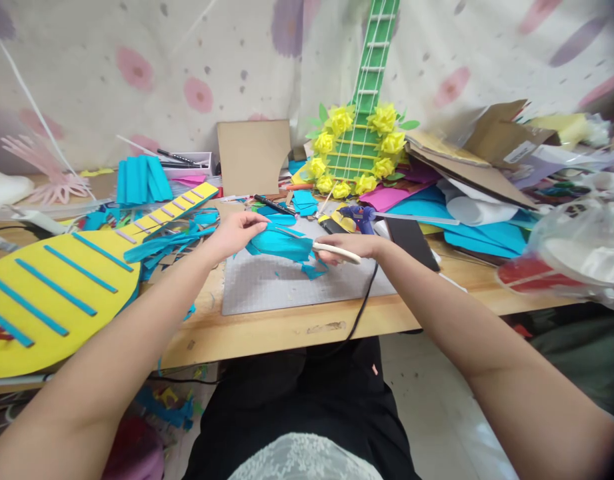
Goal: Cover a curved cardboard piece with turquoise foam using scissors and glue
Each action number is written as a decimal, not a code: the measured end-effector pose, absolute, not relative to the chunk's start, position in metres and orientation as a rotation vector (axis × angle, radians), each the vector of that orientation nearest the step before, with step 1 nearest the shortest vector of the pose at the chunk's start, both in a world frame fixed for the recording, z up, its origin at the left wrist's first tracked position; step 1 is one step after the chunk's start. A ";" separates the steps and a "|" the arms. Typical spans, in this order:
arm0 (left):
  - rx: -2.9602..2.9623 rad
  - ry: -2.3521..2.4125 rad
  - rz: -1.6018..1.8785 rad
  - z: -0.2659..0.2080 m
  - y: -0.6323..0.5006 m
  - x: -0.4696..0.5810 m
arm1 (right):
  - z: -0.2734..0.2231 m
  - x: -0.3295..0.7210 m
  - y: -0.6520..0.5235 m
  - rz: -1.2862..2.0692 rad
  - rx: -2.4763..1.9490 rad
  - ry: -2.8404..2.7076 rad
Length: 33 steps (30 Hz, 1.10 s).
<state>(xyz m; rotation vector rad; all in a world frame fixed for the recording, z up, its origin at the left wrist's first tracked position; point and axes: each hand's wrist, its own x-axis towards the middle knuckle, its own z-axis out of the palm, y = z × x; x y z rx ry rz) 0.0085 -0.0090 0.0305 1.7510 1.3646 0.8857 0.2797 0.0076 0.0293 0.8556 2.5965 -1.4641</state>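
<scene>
Blue crepe paper [281, 241] is held up over a grey cutting mat [267, 293]. My left hand [239, 232] pinches its left end between thumb and fingers. At the paper's right end, my right hand [344, 248] is closed round scissors with white handles [339, 253]. Their blades lie along the paper and are mostly hidden, so I cannot tell how far they are apart. A small blue scrap [313, 271] is below the paper, near the scissors.
A yellow guitar-shaped cutout [51, 293] lies left. Behind stands a green paper guitar [354, 157] with yellow flowers. A glue gun [359, 217] and black cable [365, 303] are near my right hand. A plastic-covered tub [557, 267] sits right; blue strips [169, 243] lie left.
</scene>
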 end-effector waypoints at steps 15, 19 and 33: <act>1.797 1.354 0.847 0.029 -0.003 0.003 | 0.035 0.284 0.006 -1.419 0.987 2.616; 1.791 1.359 0.828 0.029 -0.002 0.001 | 0.038 0.283 0.004 -1.460 1.004 2.593; 1.770 1.398 0.810 0.035 -0.002 0.002 | 0.033 0.285 0.005 -1.725 1.055 2.440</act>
